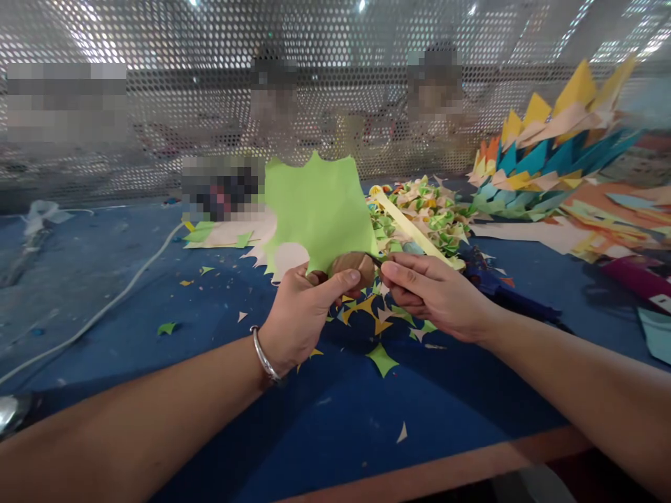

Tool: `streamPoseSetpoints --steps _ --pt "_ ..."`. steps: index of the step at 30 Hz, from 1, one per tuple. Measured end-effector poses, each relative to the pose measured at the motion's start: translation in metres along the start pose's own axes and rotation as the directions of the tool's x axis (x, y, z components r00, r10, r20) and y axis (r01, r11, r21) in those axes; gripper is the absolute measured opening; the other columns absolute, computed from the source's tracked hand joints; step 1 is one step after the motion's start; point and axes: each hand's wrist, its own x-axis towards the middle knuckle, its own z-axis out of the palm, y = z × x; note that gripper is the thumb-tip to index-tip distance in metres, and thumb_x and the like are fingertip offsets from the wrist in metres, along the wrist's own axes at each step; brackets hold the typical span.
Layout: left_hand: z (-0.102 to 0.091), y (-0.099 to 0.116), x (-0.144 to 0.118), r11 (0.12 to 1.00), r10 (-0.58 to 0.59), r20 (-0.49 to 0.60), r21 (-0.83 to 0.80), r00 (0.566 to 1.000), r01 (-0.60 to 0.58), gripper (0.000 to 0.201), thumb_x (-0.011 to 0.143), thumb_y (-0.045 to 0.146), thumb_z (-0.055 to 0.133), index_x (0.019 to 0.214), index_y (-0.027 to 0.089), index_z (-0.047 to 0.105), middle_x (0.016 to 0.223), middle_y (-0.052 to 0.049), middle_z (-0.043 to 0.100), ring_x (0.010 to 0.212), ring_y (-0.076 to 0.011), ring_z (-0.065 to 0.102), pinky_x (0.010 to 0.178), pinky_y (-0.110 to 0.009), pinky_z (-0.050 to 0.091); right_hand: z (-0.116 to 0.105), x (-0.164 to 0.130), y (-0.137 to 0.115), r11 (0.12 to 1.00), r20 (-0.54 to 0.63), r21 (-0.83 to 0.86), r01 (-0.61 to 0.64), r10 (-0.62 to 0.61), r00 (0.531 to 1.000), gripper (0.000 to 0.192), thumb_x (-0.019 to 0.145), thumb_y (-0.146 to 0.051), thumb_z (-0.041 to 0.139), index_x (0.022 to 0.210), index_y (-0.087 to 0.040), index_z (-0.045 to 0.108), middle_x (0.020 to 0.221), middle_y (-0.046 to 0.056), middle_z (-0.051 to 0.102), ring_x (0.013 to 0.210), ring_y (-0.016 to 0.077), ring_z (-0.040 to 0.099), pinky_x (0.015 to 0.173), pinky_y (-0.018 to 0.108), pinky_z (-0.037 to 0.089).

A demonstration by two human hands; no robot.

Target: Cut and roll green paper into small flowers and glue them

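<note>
A light green sheet of paper point(314, 202) with scalloped, pointed edges stands up in front of me. My left hand point(304, 307), with a silver bangle on its wrist, pinches its lower edge together with a brown round piece point(346, 264), the thumb lying on that disc. A pale round piece point(291, 260) shows just beyond the left fingers. My right hand point(435, 290) is closed around a thin dark tool point(376, 260) whose tip meets the disc's right side; the fingers hide most of it, so its kind is unclear.
Paper offcuts point(382, 360) litter the blue table point(210, 398). Behind my hands is a heap of small paper pieces point(424, 216). A layered, spiky paper construction point(545, 154) stands right, near a dark blue tool point(514, 293). A white cable point(120, 297) runs left. Perforated metal mesh point(325, 77) rises behind.
</note>
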Motion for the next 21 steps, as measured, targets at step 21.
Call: streamPoseSetpoints --steps 21 --pt "-0.0004 -0.0009 -0.0022 0.999 0.032 0.049 0.037 0.998 -0.034 0.011 0.07 0.023 0.081 0.072 0.015 0.074 0.066 0.0 0.067 0.06 -0.0107 0.054 0.059 -0.026 0.04 -0.0017 -0.0027 -0.0003 0.998 0.024 -0.033 0.045 -0.044 0.999 0.042 0.09 -0.05 0.067 0.07 -0.021 0.044 0.059 -0.009 0.021 0.048 0.0055 0.014 0.04 0.022 0.009"
